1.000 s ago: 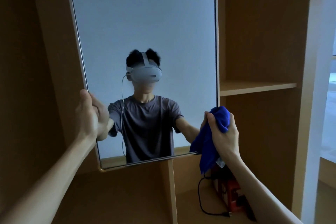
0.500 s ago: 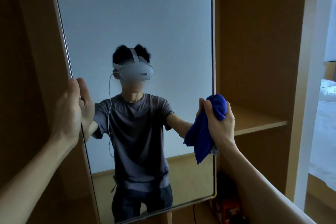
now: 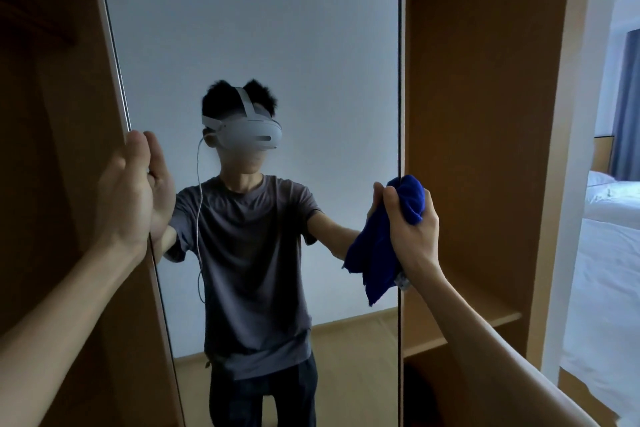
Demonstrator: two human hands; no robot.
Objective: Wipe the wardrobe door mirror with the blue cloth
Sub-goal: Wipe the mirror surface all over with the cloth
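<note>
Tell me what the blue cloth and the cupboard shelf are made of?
The blue cloth looks like soft, fuzzy fabric, maybe microfibre: it bunches and hangs in floppy folds from the right hand. The shelf looks like smooth matte wood or wood-look board, plain tan; which one is unclear.

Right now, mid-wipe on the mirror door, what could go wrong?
1. The right hand grips the blue cloth bunched at the mirror right edge; little cloth may meet the glass, so the wipe could streak or miss.
2. The left hand touches the mirror's left edge bare and may leave fingerprints.
3. The door looks swung open, so pressing hard could push it away.
</note>
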